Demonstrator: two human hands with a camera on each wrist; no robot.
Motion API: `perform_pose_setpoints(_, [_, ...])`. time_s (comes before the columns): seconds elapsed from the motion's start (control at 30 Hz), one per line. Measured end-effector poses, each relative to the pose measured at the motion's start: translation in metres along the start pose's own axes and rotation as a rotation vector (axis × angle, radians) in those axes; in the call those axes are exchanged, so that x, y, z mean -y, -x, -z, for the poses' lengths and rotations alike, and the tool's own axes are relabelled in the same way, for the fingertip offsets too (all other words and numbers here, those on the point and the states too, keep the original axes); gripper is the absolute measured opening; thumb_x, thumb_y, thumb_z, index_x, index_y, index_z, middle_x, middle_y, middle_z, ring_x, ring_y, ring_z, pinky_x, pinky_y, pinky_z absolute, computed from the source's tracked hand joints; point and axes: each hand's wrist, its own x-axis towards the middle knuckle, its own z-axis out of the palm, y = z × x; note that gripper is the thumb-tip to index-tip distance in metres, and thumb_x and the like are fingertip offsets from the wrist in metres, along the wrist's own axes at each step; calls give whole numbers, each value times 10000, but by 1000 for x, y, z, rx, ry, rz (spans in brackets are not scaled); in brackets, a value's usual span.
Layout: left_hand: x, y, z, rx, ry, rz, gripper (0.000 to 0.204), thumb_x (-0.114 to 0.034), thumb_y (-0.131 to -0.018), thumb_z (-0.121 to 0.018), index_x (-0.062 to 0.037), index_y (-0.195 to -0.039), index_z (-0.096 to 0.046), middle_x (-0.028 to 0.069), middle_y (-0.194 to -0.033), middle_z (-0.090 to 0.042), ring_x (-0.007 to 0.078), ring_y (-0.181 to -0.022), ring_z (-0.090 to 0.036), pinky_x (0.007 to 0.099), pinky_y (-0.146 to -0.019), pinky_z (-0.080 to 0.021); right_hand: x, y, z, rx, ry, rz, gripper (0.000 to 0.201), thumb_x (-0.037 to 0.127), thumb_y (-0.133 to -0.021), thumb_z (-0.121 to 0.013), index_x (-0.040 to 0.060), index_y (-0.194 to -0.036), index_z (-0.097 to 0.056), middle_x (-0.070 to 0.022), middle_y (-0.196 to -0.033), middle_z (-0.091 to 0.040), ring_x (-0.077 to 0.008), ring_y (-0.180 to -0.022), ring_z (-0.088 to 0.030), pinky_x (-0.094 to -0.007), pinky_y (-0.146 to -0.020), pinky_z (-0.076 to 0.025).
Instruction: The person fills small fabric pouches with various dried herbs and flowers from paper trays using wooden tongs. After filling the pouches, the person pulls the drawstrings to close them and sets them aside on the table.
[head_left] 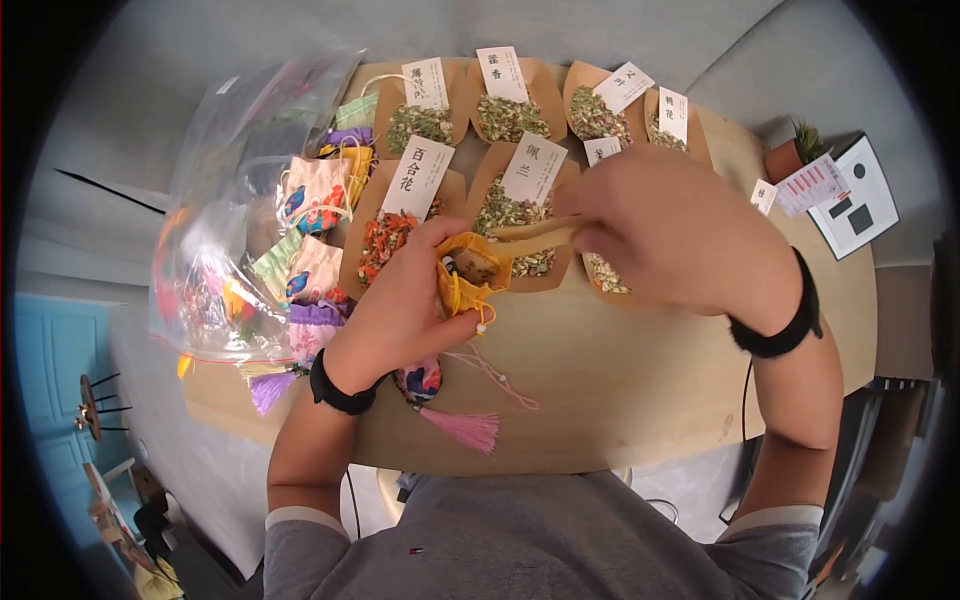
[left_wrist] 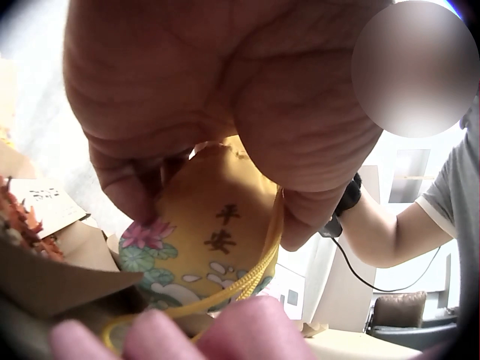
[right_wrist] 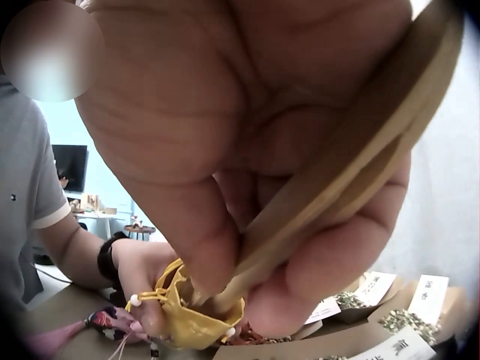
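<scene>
In the head view my left hand (head_left: 395, 305) holds a yellow drawstring pouch (head_left: 462, 292) by its sides, with its mouth gaping upward and some dark filling inside. Lotus flowers and two characters decorate the pouch (left_wrist: 217, 225) in the left wrist view, where its yellow cord hangs down. My right hand (head_left: 665, 235) grips pale wooden tongs (right_wrist: 330, 176). Their tips reach into the pouch's mouth in the right wrist view. Just behind the pouch stands a kraft-paper tray (head_left: 370, 190) of orange dried petals (head_left: 385, 240).
More paper trays of dried herbs (head_left: 510, 118) with white labels (head_left: 532, 165) line the back. Left, a clear plastic bag (head_left: 225, 200) lies beside several embroidered pouches (head_left: 312, 190). A pink tassel (head_left: 465, 428) rests near the front edge. A potted plant (head_left: 795, 150) stands at right.
</scene>
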Motion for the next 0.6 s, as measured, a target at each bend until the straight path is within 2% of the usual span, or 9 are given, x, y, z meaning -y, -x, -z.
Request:
perform_pose_setpoints(0.03, [0, 1, 0, -5, -1, 3, 845, -66, -785, -814, -3, -1436, -279, 175, -1305, -493, 243, -1207, -549, 360, -1013, -471, -6, 0, -1, 0, 0, 6, 113, 93, -813, -685, 34, -907, -706, -174, -826, -680, -374, -804, -665, -465, -728, -518])
perform_pose_setpoints(0.1, [-2, 0, 0, 7, -3, 24, 852, -73, -780, -821, -2, -1434, -280, 178, -1293, -501, 248, -1209, -551, 359, -1018, -469, -19, 0, -9, 157, -33, -144, 104, 103, -825, -686, 13, -876, -696, -187, -809, -673, -381, -798, -661, -465, -738, -519])
perform_pose_setpoints(0.13, [-3, -1, 0, 8, -2, 21, 852, -73, -780, -821, -2, -1434, -280, 178, -1293, -501, 248, -1209, -551, 359, -1018, -469, -27, 3, -23, 155, -33, -189, 109, 97, -831, -670, -4, -867, -693, -200, -801, -670, -388, -803, -657, -470, -746, -519])
perform_pose_setpoints(0.27, [-5, -1, 0, -3, -6, 18, 858, -72, -775, -823, -1, -1435, -278, 182, -1302, -488, 249, -1200, -549, 359, -1022, -464, -42, 8, -62, 211, 58, -205, 120, 102, -846, -646, -8, -853, -694, -202, -795, -669, -388, -812, -658, -477, -740, -518])
perform_pose_setpoints(0.33, [-4, -1, 0, 0, -14, 22, 860, -68, -774, -822, -2, -1436, -277, 184, -1306, -482, 248, -1204, -545, 359, -1024, -462, -40, 7, -67, 309, 36, -222, 140, 117, -866, -626, -3, -857, -696, -198, -801, -668, -387, -826, -661, -486, -722, -518])
perform_pose_setpoints(0.47, [0, -1, -2, 12, 33, 38, 870, -56, -772, -820, -14, -1444, -269, 177, -1322, -464, 239, -1221, -529, 355, -1029, -456, -34, 8, -69, 271, -58, -167, 121, 97, -855, -621, 6, -868, -700, -196, -799, -667, -387, -832, -664, -494, -706, -519])
perform_pose_setpoints(0.53, [0, -1, -2, 14, 58, 50, 872, -53, -772, -819, -18, -1447, -267, 172, -1324, -461, 236, -1225, -524, 353, -1032, -453, -28, 8, -68, 210, -78, -141, 85, -10, -762, -630, -5, -821, -690, -196, -799, -676, -391, -837, -674, -481, -726, -545])
perform_pose_setpoints(0.6, [1, 0, -2, 7, 34, 28, 872, -51, -773, -818, -19, -1448, -267, 165, -1325, -455, 234, -1227, -519, 352, -1040, -447, -22, 10, -70, 188, -57, -133, 80, -5, -765, -631, 1, -812, -695, -192, -790, -676, -387, -832, -677, -476, -721, -548])
